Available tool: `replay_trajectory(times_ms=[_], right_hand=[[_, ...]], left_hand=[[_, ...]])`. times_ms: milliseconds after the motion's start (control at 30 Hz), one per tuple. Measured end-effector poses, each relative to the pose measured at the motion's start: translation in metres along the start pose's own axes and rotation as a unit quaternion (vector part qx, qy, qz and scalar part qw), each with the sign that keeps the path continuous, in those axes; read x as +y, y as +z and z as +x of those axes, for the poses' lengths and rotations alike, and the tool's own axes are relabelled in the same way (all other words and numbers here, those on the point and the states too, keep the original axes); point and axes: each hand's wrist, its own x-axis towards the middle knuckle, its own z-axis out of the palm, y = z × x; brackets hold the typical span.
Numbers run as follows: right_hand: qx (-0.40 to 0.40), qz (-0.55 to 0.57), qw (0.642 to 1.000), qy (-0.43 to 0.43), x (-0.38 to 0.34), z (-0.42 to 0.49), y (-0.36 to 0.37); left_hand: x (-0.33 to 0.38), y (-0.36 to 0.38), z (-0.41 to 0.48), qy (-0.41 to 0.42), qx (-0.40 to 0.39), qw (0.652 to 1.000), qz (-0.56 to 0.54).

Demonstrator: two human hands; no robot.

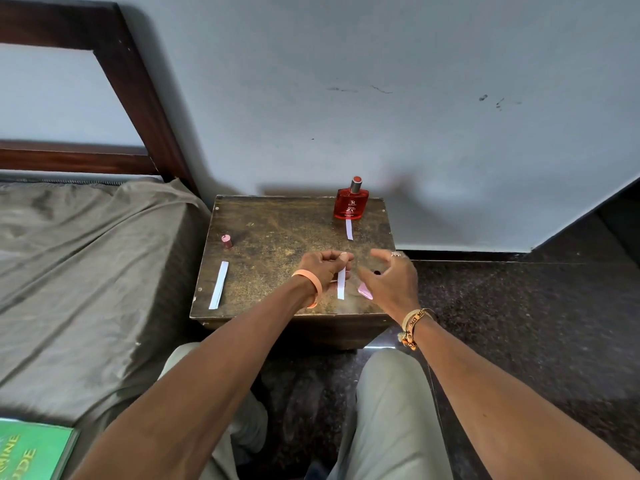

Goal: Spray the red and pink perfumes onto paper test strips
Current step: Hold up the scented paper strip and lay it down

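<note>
The red perfume bottle (350, 202) stands capped at the back of the small wooden table (277, 226), with one paper strip (349, 230) lying in front of it. My left hand (322, 266) pinches a second paper strip (341, 284) by its top end, so it hangs over the table's front. Just to its right, my right hand (391, 282) curls round the pink perfume bottle (365, 292), mostly hidden under the palm, and its dark nozzle faces the strip. The bottle's pink cap (227, 240) stands at the table's left. A third strip (219, 285) lies at front left.
A bed with a grey-brown sheet (86, 271) and dark wooden headboard (138, 91) adjoins the table's left side. The wall (415, 116) rises right behind the table. A green book (31, 452) lies on the bed at bottom left. Dark stone floor (519, 323) lies to the right.
</note>
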Motion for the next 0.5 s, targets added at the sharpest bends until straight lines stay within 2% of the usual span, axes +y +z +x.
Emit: replay_trajectory(times_ms=[67,167,233,300,400,500], right_hand=[[0.012,0.018,0.998,-0.052,-0.016,-0.002,-0.005],[-0.083,0.05,0.992,-0.077,-0.055,-0.008,-0.013],[-0.157,0.069,0.984,-0.05,-0.077,-0.012,-0.011],[-0.213,0.151,0.965,0.009,-0.095,-0.016,-0.004],[-0.257,0.236,0.935,0.071,-0.114,-0.022,0.009],[-0.304,0.251,0.914,0.097,-0.132,-0.028,0.022]], left_hand=[[0.011,-0.01,-0.01,0.014,-0.003,1.0,0.002],[0.026,-0.033,-0.024,0.048,0.003,0.999,0.017],[0.035,-0.052,-0.033,0.077,0.005,0.996,0.034],[0.042,-0.074,-0.045,0.105,0.005,0.993,0.06],[0.048,-0.104,-0.061,0.138,0.004,0.984,0.115],[0.047,-0.128,-0.076,0.149,0.003,0.979,0.141]])
